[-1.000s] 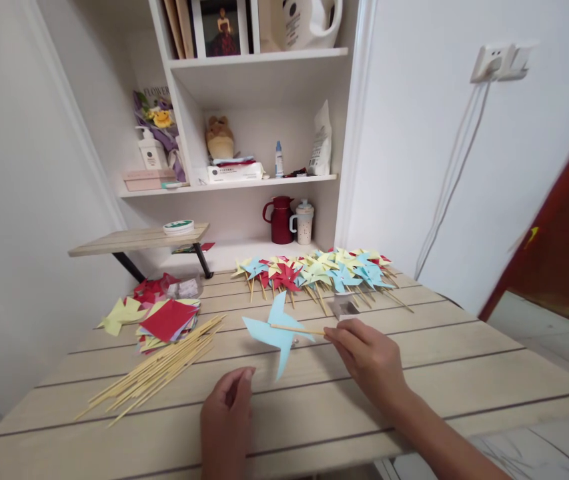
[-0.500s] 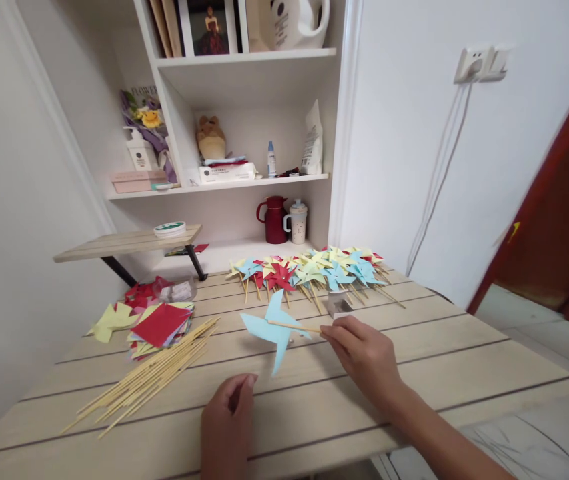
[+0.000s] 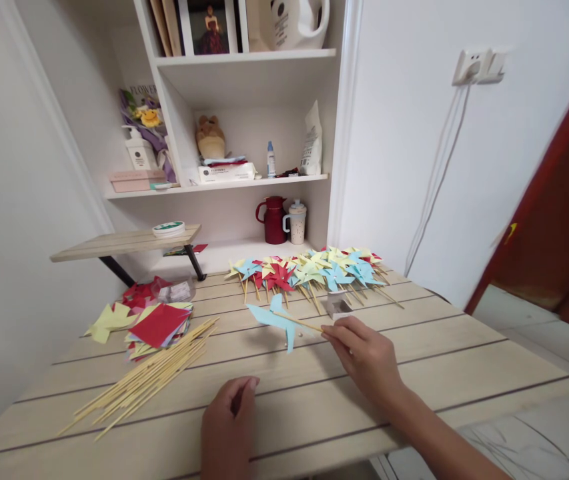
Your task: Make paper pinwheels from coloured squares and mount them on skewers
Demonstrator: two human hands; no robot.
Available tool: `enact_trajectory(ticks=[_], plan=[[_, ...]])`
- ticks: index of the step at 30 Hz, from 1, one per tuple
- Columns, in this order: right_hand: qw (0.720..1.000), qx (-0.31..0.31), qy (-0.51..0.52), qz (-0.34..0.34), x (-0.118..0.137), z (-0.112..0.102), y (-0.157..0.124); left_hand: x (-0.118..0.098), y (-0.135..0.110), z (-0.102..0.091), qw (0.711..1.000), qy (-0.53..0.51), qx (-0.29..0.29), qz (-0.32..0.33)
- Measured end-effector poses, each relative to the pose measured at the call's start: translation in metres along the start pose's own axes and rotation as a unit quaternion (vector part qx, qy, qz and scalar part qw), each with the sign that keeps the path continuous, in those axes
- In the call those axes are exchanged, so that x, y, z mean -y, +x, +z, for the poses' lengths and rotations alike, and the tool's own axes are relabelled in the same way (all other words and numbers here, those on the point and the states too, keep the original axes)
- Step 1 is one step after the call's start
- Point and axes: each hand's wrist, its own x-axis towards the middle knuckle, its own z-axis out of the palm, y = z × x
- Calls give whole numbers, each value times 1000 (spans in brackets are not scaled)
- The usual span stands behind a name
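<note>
A light blue paper pinwheel (image 3: 280,321) on a thin wooden stick is held up over the middle of the table. My right hand (image 3: 359,347) pinches the stick's near end between thumb and fingers. The pinwheel's blades point left, away from that hand, and look turned partly edge-on. Close to the front edge, my left hand (image 3: 231,410) rests with its fingers curled in and the thumb against them; nothing shows in it. A few tiny white beads (image 3: 294,339) lie on the table just under the pinwheel.
Many pinwheels (image 3: 309,270) lie in a row at the back, by a small clear box (image 3: 338,305). On the left are loose sticks (image 3: 149,373), stacked coloured paper squares (image 3: 160,325), a yellow folded paper (image 3: 109,322) and a tub of white pieces (image 3: 177,291). A small raised shelf (image 3: 124,242) stands behind.
The pinwheel's blades have turned about the stick's end and now appear narrower. My right hand keeps its grip on the stick; my left hand has hardly moved.
</note>
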Motion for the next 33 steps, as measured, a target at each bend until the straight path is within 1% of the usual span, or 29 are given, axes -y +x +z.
enact_trajectory(ticks=[7, 11, 15, 18, 20, 21, 23, 25, 27, 29, 31, 33], plan=[[1000, 4, -4, 6, 0, 0, -2, 5, 1, 0, 1000, 9, 9, 2], [1000, 9, 12, 17, 0, 1, -3, 6, 1, 1, 1000, 13, 7, 0], [993, 27, 90, 67, 1, 2, 0, 8, 3, -1, 1000, 13, 12, 6], [978, 29, 163, 129, 1, 1, 8, 12, 7, -3, 999, 24, 20, 8], [957, 35, 215, 192, -1, -1, 15, 15, 11, -5, 999, 26, 20, 10], [942, 39, 243, 230, -3, -3, 19, 16, 12, -5, 999, 26, 19, 11], [903, 46, 294, 309, -10, -8, 27, 19, 14, -5, 999, 30, 17, 11], [868, 47, 330, 368, -17, -12, 35, 20, 14, -5, 999, 36, 18, 12], [844, 42, 353, 401, -23, -16, 45, 19, 12, -4, 999, 33, 17, 15], [822, 47, 380, 421, -26, -16, 55, 17, 10, -3, 999, 25, 16, 20], [797, 60, 414, 435, -24, -10, 65, 16, 9, -1, 999, 20, 14, 23], [766, 76, 446, 457, -21, 1, 74, 17, 8, 1, 999, 18, 11, 25]])
